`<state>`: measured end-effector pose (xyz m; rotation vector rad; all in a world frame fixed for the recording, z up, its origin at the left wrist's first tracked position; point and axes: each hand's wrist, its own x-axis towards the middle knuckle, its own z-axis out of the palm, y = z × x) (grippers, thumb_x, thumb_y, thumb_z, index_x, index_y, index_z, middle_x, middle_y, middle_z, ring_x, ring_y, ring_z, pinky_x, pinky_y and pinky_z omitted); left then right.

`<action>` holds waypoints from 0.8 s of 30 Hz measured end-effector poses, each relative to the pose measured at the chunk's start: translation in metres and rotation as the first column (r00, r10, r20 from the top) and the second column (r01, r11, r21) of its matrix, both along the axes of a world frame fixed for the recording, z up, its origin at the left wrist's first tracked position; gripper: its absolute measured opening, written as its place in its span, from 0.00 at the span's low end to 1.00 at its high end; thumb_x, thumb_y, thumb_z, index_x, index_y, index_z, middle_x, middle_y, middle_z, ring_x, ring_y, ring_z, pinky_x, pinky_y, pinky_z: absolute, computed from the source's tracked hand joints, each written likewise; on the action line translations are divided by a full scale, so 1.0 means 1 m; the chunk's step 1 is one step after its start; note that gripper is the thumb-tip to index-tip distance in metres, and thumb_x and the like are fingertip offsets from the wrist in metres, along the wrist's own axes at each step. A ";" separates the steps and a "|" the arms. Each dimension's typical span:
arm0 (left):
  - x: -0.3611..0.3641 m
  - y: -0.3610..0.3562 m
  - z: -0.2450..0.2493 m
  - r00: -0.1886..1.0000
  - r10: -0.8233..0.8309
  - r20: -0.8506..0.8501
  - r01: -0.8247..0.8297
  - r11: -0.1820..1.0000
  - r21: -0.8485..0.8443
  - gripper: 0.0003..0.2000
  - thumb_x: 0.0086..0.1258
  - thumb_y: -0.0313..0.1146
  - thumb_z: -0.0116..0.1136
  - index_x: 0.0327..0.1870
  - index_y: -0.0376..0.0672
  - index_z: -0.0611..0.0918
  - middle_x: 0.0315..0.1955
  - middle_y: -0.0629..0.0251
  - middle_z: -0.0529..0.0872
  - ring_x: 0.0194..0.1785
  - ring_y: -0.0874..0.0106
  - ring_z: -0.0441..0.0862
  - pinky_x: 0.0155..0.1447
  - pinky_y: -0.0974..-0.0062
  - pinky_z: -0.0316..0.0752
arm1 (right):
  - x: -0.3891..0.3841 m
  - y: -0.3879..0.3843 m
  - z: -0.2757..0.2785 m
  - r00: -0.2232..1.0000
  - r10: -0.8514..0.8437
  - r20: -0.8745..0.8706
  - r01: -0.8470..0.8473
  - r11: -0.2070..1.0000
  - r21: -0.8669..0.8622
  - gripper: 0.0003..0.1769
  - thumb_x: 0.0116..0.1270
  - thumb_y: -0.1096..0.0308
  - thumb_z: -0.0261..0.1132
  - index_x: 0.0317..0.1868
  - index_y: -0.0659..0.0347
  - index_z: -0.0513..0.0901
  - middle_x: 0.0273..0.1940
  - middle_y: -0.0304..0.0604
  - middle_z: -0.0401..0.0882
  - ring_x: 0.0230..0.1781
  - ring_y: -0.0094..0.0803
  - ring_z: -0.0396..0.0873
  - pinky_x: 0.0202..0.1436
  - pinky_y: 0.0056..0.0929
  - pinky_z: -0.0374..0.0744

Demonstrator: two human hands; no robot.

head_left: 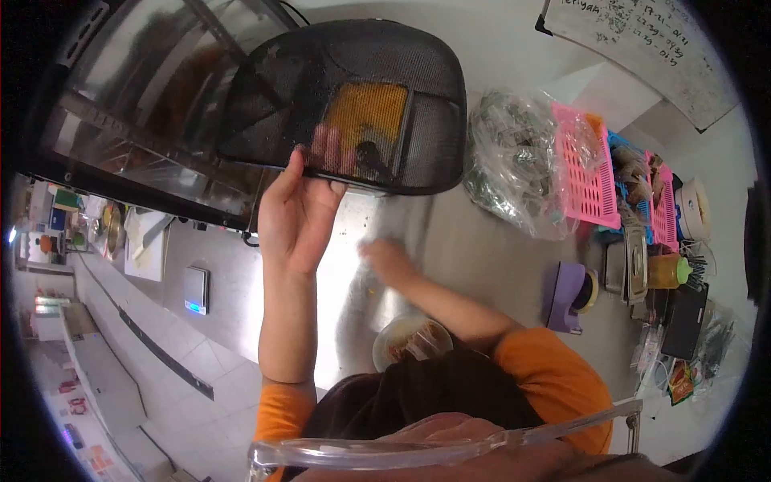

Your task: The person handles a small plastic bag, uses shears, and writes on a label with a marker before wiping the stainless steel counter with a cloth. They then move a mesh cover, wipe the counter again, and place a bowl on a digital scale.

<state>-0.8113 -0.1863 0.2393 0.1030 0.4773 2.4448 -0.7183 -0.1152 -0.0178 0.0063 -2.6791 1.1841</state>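
My left hand point(309, 193) grips the lower edge of a black mesh cover point(281, 88), holding it raised and tilted over the back of the steel counter point(450, 273). Its fingers show through the mesh, with the thumb on the near side. Through the netting shows a rectangular tray with orange-yellow contents point(373, 108) and a dark object in it. My right hand point(385, 261) is low over the counter below the cover, its fingers smeared by motion. Nearer to me stands a round bowl point(385, 361) with brownish food and clear plastic in it.
A glass-fronted cabinet point(177, 104) stands at the left. A small digital scale point(196, 289) sits on the counter. To the right are a clear bag of greens point(514, 153), pink baskets point(574, 173), a purple tape dispenser point(564, 297) and a yellow bottle point(662, 271).
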 end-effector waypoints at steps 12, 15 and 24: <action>-0.005 -0.031 0.010 0.920 -0.333 -0.208 0.304 0.939 -0.160 0.15 0.68 0.31 0.38 0.48 0.28 0.70 0.50 0.43 0.72 0.53 0.55 0.72 0.61 0.55 0.64 | -0.045 -0.020 0.042 0.981 0.009 0.194 0.014 0.993 -0.120 0.11 0.60 0.69 0.53 0.38 0.66 0.79 0.38 0.51 0.78 0.42 0.41 0.75 0.47 0.33 0.72; -0.002 -0.030 0.011 0.952 -0.256 -0.165 0.215 0.948 -0.235 0.17 0.68 0.32 0.38 0.49 0.26 0.69 0.52 0.42 0.71 0.54 0.54 0.72 0.60 0.54 0.65 | -0.030 -0.047 0.036 0.885 0.447 -0.127 -0.465 0.859 -0.217 0.13 0.63 0.68 0.50 0.39 0.64 0.79 0.38 0.54 0.78 0.44 0.42 0.75 0.50 0.34 0.70; -0.018 -0.049 -0.011 0.867 -0.397 -0.300 0.364 0.917 -0.160 0.12 0.68 0.33 0.37 0.41 0.34 0.72 0.51 0.39 0.69 0.61 0.40 0.59 0.59 0.46 0.62 | -0.054 0.019 -0.028 0.971 -0.239 -0.004 0.233 0.942 0.240 0.22 0.64 0.71 0.44 0.59 0.70 0.63 0.60 0.53 0.63 0.59 0.44 0.65 0.60 0.34 0.66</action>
